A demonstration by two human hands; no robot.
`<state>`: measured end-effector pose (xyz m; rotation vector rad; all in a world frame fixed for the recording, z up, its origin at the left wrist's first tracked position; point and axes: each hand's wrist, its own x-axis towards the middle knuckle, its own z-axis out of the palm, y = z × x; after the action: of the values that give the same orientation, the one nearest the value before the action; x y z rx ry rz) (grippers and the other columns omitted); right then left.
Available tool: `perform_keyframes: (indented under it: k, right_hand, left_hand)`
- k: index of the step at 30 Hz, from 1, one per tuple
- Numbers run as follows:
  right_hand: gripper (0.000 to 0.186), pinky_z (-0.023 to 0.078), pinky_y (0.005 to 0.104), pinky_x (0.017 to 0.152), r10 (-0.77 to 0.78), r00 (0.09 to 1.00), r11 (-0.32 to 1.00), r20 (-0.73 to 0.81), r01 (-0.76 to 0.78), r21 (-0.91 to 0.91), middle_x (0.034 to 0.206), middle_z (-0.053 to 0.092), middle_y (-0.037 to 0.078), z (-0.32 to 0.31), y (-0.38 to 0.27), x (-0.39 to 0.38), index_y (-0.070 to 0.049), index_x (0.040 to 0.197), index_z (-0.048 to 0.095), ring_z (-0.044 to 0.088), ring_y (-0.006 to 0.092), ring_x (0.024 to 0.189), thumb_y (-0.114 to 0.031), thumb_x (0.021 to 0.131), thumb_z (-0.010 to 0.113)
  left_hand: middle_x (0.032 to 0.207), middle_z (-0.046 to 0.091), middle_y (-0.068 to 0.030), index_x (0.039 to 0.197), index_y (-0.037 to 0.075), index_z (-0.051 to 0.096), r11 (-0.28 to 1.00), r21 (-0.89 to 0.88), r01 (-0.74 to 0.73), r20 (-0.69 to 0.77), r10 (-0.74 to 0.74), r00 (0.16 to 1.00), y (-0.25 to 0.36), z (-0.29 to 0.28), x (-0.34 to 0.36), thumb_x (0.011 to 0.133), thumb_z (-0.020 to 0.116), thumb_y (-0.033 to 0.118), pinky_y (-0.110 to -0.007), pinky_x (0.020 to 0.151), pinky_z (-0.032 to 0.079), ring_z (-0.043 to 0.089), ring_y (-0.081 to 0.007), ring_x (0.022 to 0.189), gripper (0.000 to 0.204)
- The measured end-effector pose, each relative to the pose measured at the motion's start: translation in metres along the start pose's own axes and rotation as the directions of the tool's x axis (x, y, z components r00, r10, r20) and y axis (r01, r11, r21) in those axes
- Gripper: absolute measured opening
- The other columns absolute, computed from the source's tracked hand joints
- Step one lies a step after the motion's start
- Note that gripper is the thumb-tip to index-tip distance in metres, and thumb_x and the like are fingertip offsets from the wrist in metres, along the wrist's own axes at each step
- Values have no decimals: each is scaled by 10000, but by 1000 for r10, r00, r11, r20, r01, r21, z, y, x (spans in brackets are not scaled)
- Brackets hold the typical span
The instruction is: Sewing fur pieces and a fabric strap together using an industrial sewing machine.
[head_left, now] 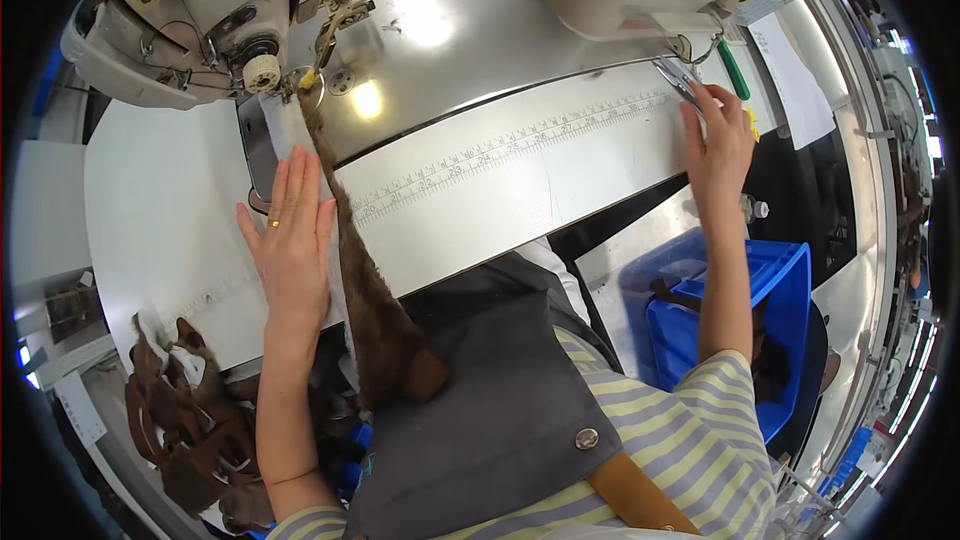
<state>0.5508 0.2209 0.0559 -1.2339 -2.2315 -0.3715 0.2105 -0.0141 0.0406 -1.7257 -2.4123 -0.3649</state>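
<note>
My left hand (290,240) lies flat with its fingers stretched out on a white strip (285,125) that runs up to the sewing machine's needle area. Beside it a long brown fur piece (365,310) hangs from the needle area over the table edge onto my apron. The sewing head (180,30) stands just past my fingertips; the strip's end under it is hidden. At the right end of the machine bed, my right hand (722,135) has its thumb and fingers closed on small metal thread snips (680,82), whose blades point up and left.
A green-handled tool (734,72) and white paper (792,80) lie beyond my right hand. Ruler marks (500,155) cross the white tabletop. A blue bin (785,270) stands below my right forearm. Brown fur pieces (190,420) are piled at the lower left.
</note>
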Motion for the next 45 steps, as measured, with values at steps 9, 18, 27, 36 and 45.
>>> perform_keyframes:
  k: [9,18,27,36,45]
  right_hand:
    - [271,467,418,727,54,998,961,-44,-63,-268,982,620,155,25,102,40,-29,1022,651,591,344,870,-254,912,549]
    - [279,453,354,566,370,865,929,339,-340,-146,721,615,168,-56,81,26,41,889,589,605,289,634,-238,890,581]
    - [421,438,370,442,-413,833,530,367,-108,841,571,565,114,-8,-215,3,12,1170,451,586,303,492,-122,823,648]
    - [461,463,360,442,-403,878,658,260,80,748,576,585,106,15,-250,8,87,1161,472,580,275,463,-152,798,625]
    - [476,446,386,472,-499,834,569,234,113,814,599,587,118,23,-245,12,41,1179,501,595,289,545,-135,757,636]
  left_hand:
    - [1385,473,-15,1326,124,501,1000,-8,-16,-41,16,999,1,3,0,922,548,199,-585,1064,165,440,-166,1279,414]
    - [1370,488,-6,1314,124,511,1000,-28,4,-54,-6,999,1,-3,3,916,549,183,-598,1052,172,457,-156,1262,404]
    - [1359,499,2,1306,121,518,999,-31,-10,-95,7,995,-3,2,2,895,579,189,-590,1048,171,462,-143,1253,421]
    - [1369,490,3,1305,103,511,999,-47,-20,-82,16,996,-1,0,2,867,613,189,-565,1069,113,446,-128,1267,459]
    - [1404,454,-38,1357,106,463,994,-111,-15,-48,10,999,-2,-1,2,928,515,138,-570,1072,82,432,-192,1293,433]
